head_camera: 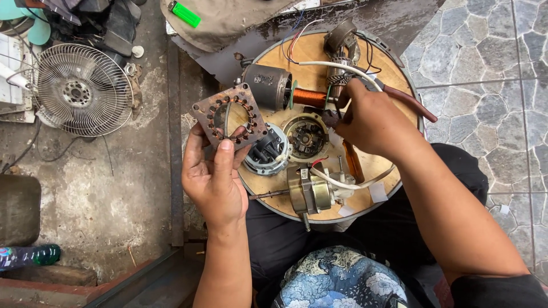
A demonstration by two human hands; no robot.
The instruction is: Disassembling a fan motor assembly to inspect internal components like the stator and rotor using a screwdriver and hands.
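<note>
Stator core (229,116), a square rusty lamination plate with a slotted round opening, is held above the left edge of the round wooden tabletop (388,85). The left hand (214,174) has its grip clamped on the plate's lower edge, thumb on top. The right hand (374,122) rests over the tabletop's centre, fingers curled together near a copper coil (309,97); what they pinch cannot be told. A small motor (310,194) lies near the front rim. A fan guard (81,90) lies on the floor, well apart.
</note>
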